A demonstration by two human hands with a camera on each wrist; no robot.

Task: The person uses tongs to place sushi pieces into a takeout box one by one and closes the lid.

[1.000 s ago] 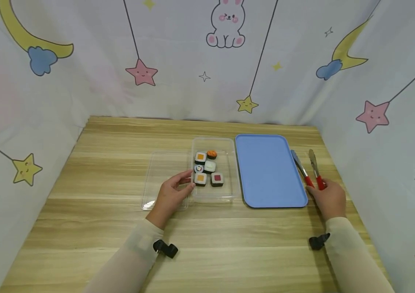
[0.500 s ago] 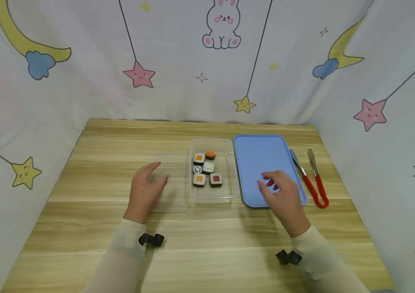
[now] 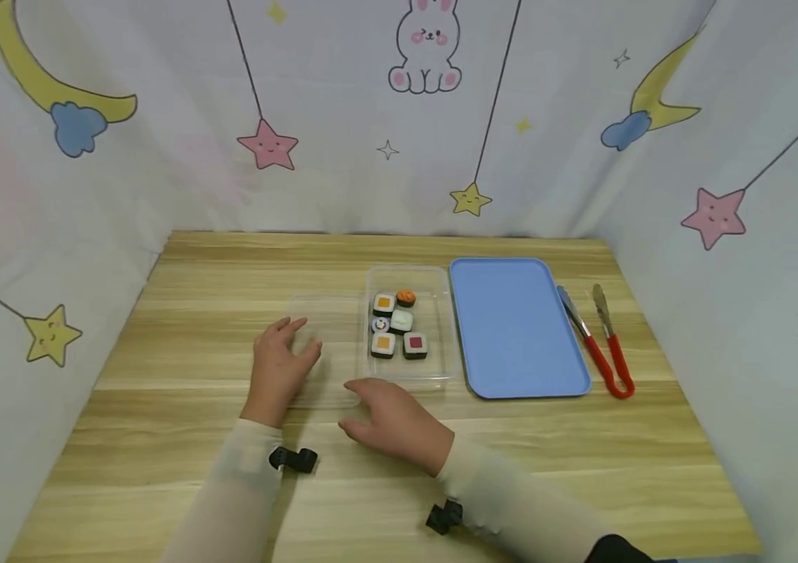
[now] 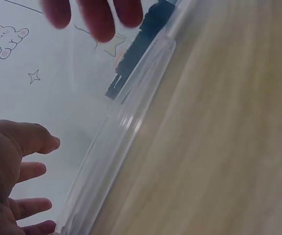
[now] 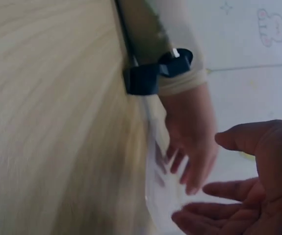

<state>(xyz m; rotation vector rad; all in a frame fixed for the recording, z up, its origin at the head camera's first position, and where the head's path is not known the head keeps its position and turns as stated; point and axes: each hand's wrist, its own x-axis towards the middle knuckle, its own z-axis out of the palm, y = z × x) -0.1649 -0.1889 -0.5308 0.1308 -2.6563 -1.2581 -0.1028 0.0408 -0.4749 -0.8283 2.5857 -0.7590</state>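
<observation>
My left hand [image 3: 278, 371] hovers over the left part of a clear plastic lid [image 3: 332, 352], its fingers spread and holding nothing. Just below the lid's right corner is my right hand [image 3: 399, 426], reaching leftward with thumb and fingers apart. The right wrist view has the right hand [image 5: 258, 181] near, facing the left hand [image 5: 192, 132] across a gap. Beside the lid stands a clear plastic box [image 3: 441, 336] with several sushi pieces [image 3: 383, 344] in its left half. An orange-topped sushi piece [image 3: 406, 298] sits at the back.
A blue tray [image 3: 522, 328] lies right of the box. Farther right, red-handled metal tongs [image 3: 613, 363] rest on the wooden table [image 3: 230, 266] with their arms apart. Patterned curtains [image 3: 343, 94] rise behind and at both sides.
My right hand has let go of the tongs and swung left across the tray to the lid's front. My left hand has left the box's edge and moved left over the lid.
</observation>
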